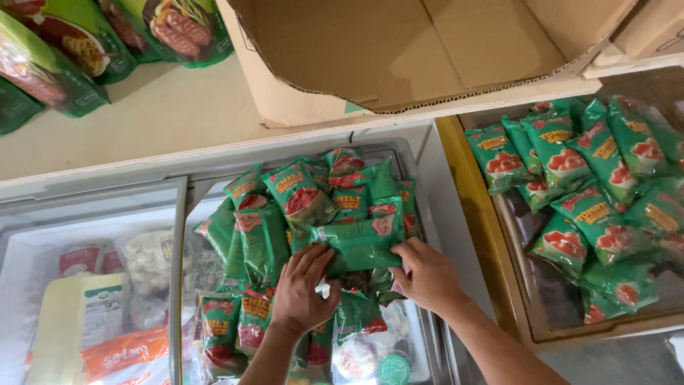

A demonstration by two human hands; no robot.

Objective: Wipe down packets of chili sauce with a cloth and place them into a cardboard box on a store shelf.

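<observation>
Gripping one green sauce pouch [360, 244] at frame centre, the left hand [303, 289] and right hand [425, 274] clasp its ends. A heap of pouches [285, 214] lies beneath, on the chest freezer [92, 196].

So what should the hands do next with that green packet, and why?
Probably lower it flat onto the heap. Both hands, left and right, hold the green sauce packet sideways just above the pile of packets on the freezer lid, where others already lie.
</observation>
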